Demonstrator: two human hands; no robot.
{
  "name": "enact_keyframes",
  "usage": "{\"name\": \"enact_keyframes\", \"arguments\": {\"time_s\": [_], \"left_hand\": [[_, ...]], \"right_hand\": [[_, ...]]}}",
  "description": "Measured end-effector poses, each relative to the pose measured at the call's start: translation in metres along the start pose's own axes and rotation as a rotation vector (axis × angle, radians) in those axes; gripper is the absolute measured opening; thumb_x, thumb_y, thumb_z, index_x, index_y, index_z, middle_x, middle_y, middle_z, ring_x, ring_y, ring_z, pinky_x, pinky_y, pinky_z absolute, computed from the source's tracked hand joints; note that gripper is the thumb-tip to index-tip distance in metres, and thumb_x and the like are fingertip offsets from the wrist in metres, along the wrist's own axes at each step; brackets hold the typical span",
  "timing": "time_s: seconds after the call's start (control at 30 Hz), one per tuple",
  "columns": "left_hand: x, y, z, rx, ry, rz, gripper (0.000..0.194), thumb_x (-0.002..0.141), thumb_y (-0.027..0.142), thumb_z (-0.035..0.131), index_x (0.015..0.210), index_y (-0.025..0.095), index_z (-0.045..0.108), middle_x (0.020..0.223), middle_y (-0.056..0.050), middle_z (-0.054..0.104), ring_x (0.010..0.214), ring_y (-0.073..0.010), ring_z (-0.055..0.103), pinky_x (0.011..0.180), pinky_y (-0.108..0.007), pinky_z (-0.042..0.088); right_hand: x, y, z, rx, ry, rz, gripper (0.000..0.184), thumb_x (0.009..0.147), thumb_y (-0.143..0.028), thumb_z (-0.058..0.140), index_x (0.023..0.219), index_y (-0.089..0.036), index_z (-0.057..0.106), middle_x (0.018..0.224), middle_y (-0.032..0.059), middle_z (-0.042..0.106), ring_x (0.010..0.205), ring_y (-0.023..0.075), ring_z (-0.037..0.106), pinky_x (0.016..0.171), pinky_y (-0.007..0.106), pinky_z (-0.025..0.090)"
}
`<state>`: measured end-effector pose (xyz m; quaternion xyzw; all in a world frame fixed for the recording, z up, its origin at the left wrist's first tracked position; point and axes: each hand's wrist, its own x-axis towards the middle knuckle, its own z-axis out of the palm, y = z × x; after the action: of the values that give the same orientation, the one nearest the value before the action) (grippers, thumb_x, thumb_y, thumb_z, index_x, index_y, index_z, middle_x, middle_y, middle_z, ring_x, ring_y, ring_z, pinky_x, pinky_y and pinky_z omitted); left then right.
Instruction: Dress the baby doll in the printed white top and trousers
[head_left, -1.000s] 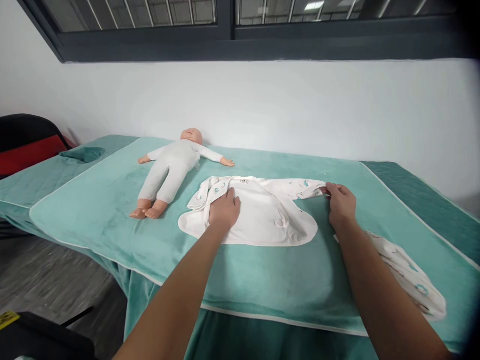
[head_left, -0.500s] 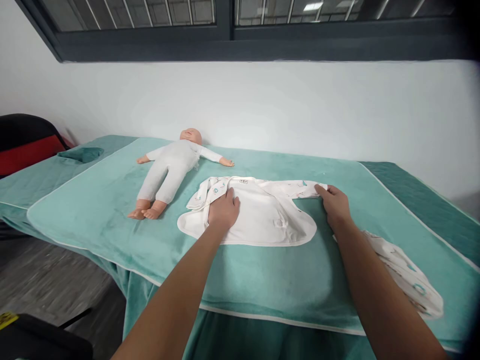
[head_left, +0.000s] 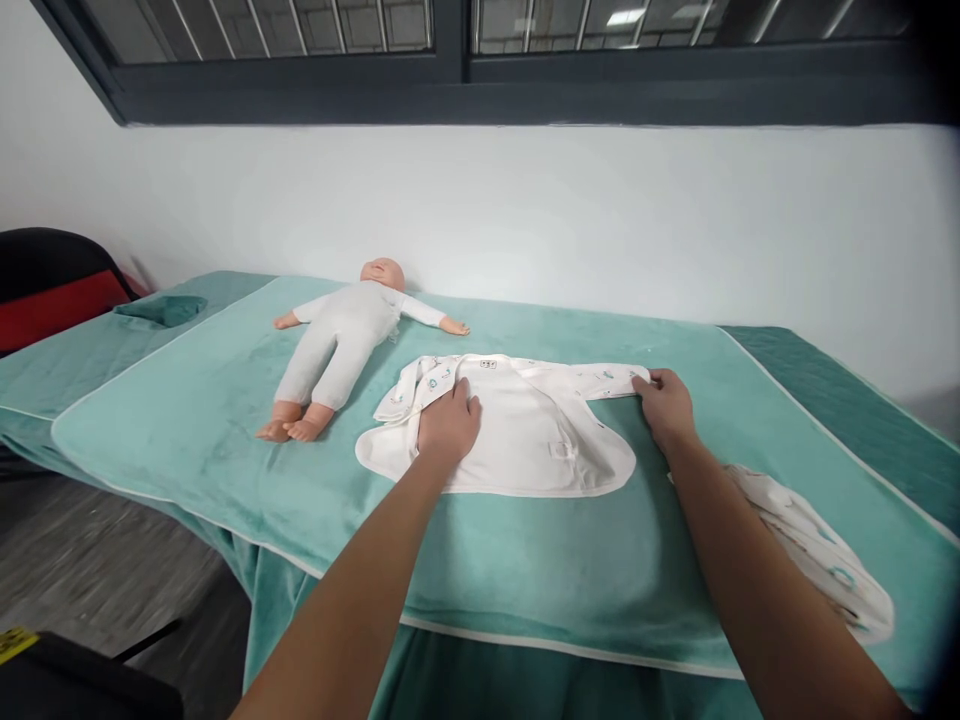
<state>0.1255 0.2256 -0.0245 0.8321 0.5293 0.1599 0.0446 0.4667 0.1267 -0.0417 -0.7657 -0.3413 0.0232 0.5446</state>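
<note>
Right hand [head_left: 666,405]: slides in — nearer, fingers pinch cuff [head_left: 634,374]
Sleeve [head_left: 604,380]: runs to 9 o'clock from it
Left hand [head_left: 448,422]: farther, on shirt [head_left: 517,430] — fingers close together

The small top [head_left: 517,430] is white with a sparse print of teal and darker motifs on its sleeves, and the bundled garment [head_left: 810,545] at the near right is white with teal marks of the same kind. The doll [head_left: 345,325] at the far left has pinkish skin and plain white cloth, on a pale teal mat [head_left: 570,570] edged in white. Beyond it, the wall [head_left: 562,220] is white beneath a dark grey window frame [head_left: 300,95], and the chair [head_left: 60,285] is black and red.
</note>
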Motion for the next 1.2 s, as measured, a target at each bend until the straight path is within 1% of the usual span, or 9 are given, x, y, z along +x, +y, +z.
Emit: {"name": "enact_keyframes", "arguments": {"time_s": [0.17,0.27,0.37,0.5,0.63,0.7,0.77,1.0,1.2], "left_hand": [[0.0,0.0,0.001,0.002,-0.008,-0.009,0.052,0.098,0.04,0.027,0.144,0.021,0.042,0.144,-0.011,0.055,0.136,-0.0313,0.046,0.109,-0.047,0.039],[0.0,0.001,-0.001,-0.001,-0.008,-0.007,0.051,0.098,0.039,0.027,0.143,0.022,0.043,0.144,-0.011,0.055,0.134,-0.0307,0.047,0.108,-0.046,0.04],[-0.001,0.002,-0.002,-0.007,-0.009,-0.007,0.051,0.098,0.039,0.028,0.143,0.021,0.044,0.143,-0.012,0.055,0.134,-0.0304,0.047,0.108,-0.046,0.04],[0.0,0.001,-0.002,-0.001,0.001,-0.006,0.052,0.098,0.04,0.027,0.143,0.02,0.043,0.143,-0.013,0.055,0.137,-0.0305,0.044,0.11,-0.046,0.038],[0.001,0.0,0.0,0.015,-0.002,-0.018,0.051,0.098,0.04,0.026,0.143,0.022,0.044,0.142,-0.012,0.055,0.135,-0.0302,0.047,0.109,-0.046,0.039],[0.001,0.001,0.0,0.021,-0.004,-0.018,0.051,0.098,0.04,0.026,0.143,0.022,0.043,0.143,-0.012,0.055,0.135,-0.03,0.047,0.109,-0.046,0.039],[0.001,0.001,0.0,0.024,-0.001,-0.016,0.051,0.099,0.04,0.026,0.143,0.022,0.043,0.143,-0.011,0.055,0.136,-0.0297,0.045,0.11,-0.046,0.038],[-0.001,0.001,-0.003,0.005,-0.014,-0.017,0.052,0.099,0.04,0.027,0.145,0.021,0.042,0.145,-0.011,0.054,0.137,-0.0286,0.044,0.111,-0.044,0.036],[-0.002,0.001,-0.001,-0.002,-0.007,-0.026,0.051,0.099,0.04,0.029,0.145,0.021,0.043,0.146,-0.011,0.052,0.14,-0.0284,0.04,0.114,-0.044,0.033]], "right_hand": [[0.0,0.005,0.001,-0.136,0.107,0.036,0.033,0.068,-0.02,0.055,0.101,-0.018,0.06,0.095,0.0082,0.063,0.083,0.0231,0.06,0.086,0.041,0.047],[-0.004,0.002,0.002,-0.176,0.128,-0.071,0.036,0.074,-0.025,0.054,0.109,-0.016,0.058,0.116,0.0143,0.059,0.094,0.0246,0.061,0.089,0.043,0.048],[-0.011,-0.007,0.003,-0.244,0.089,-0.233,0.036,0.079,-0.028,0.052,0.112,-0.015,0.058,0.117,0.017,0.06,0.105,0.0287,0.06,0.095,0.047,0.047],[-0.027,-0.025,0.008,-0.361,-0.053,-0.505,0.037,0.09,-0.029,0.043,0.119,-0.015,0.06,0.134,0.0162,0.058,0.127,0.0291,0.05,0.109,0.047,0.04],[-0.041,-0.04,0.023,-0.458,-0.398,-0.653,0.047,0.1,-0.037,0.031,0.134,-0.016,0.055,0.144,0.0117,0.055,0.134,0.0247,0.047,0.117,0.045,0.032],[-0.043,-0.042,0.032,-0.527,-0.543,-0.621,0.052,0.101,-0.04,0.026,0.139,-0.015,0.051,0.149,0.0116,0.05,0.139,0.0246,0.043,0.119,0.047,0.028],[-0.041,-0.039,0.038,-0.596,-0.594,-0.549,0.055,0.102,-0.042,0.022,0.143,-0.015,0.047,0.155,0.0116,0.04,0.145,0.0249,0.035,0.119,0.049,0.026],[-0.02,-0.018,0.031,-0.772,-0.499,-0.35,0.061,0.101,-0.045,0.024,0.148,-0.009,0.039,0.159,0.0167,0.031,0.148,0.0275,0.027,0.118,0.05,0.023],[-0.016,-0.011,0.021,-0.816,-0.436,-0.219,0.063,0.1,-0.049,0.028,0.146,-0.008,0.041,0.159,0.0205,0.03,0.149,0.032,0.023,0.116,0.06,0.02]]}}
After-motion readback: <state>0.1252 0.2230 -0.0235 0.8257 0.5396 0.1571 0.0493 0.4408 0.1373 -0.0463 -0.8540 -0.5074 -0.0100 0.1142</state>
